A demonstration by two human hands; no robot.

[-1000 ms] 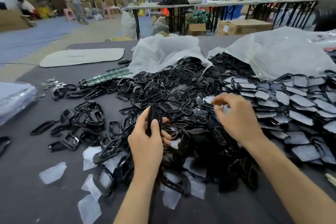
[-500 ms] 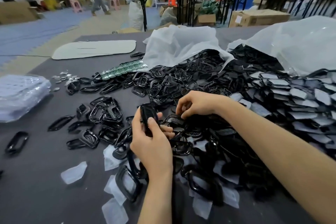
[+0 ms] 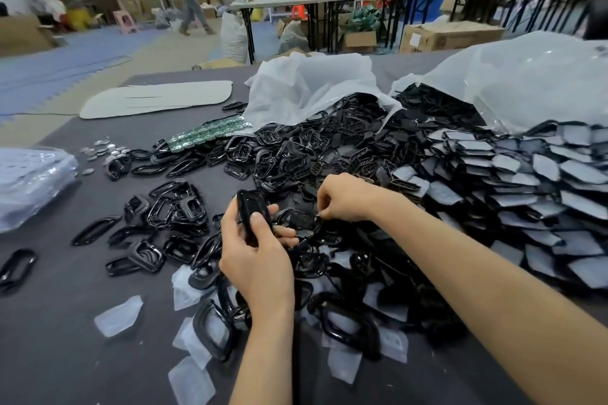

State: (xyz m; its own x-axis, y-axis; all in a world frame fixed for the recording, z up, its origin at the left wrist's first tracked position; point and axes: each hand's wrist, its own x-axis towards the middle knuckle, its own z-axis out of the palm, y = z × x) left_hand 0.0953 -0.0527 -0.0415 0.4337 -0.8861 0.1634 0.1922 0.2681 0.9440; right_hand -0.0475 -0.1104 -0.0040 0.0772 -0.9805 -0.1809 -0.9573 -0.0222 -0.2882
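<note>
On my head-camera feed the left hand (image 3: 260, 260) was held a little above the dark grey table cover (image 3: 49, 339). Its fingers and thumb were wrapped round a glossy black plastic key-fob shell (image 3: 250, 207), which stood roughly upright with its top end clear of the fingertips and the thumb pressed on its near face. The right hand (image 3: 348, 197) sat just beside it, knuckles up, fingers curled down into the heap of black plastic frames (image 3: 329, 148). I read its fingertips as pinching a small black part (image 3: 316, 218), but that spot was too dark and cluttered for me to tell what sort of part it was. The heap spilled from a crumpled white plastic bag (image 3: 312, 85) at the far side. To its right lay overlapping flat black pieces faced with grey film (image 3: 559, 174), in front of a second, clearer plastic bag (image 3: 526, 76). Left of the heap I noted a strip of green circuit boards (image 3: 210, 133), a scatter of small silver discs (image 3: 102, 149) and a stack of clear plastic sleeves (image 3: 29, 181) at the table's left edge. Loose translucent film scraps (image 3: 118, 316) lay on the cover near the left forearm, among more single black frames.
</note>
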